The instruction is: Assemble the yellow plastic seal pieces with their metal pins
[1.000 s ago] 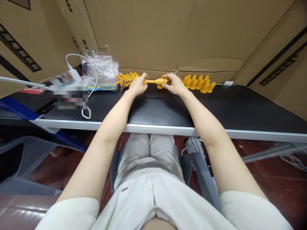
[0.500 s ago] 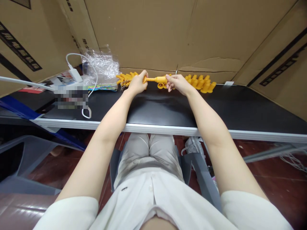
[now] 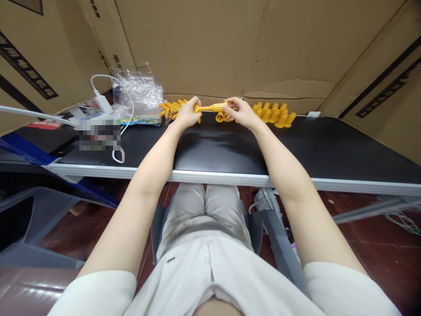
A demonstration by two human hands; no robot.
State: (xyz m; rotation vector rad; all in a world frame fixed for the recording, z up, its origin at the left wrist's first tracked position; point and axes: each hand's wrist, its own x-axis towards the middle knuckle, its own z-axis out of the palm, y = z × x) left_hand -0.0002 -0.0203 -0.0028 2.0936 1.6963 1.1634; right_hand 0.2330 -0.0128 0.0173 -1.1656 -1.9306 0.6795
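Both hands work at the far edge of the black tabletop (image 3: 296, 149), close to the cardboard wall (image 3: 210, 44). Left hand (image 3: 187, 115) is closed in a fist around one end of a slim yellow plastic piece (image 3: 212, 107); right hand (image 3: 241, 113) pinches the thicker opposite end between thumb and fingertips. The piece is held level between the two hands, just above the table surface. Just behind the left hand lies a heap of similar yellow parts (image 3: 173, 109), partly hidden by the fist, with what looks like small metal chain among them. Beside the right hand, a row of upright yellow caps (image 3: 274, 114) stands against the cardboard. A loose yellow part (image 3: 219, 117) lies on the table under the held piece. Further left: crumpled clear plastic bag (image 3: 138, 92), a white charger (image 3: 103, 104) with its white cable (image 3: 126, 118) looping down toward the table's front edge. Grey chair (image 3: 272, 237) visible under the table.
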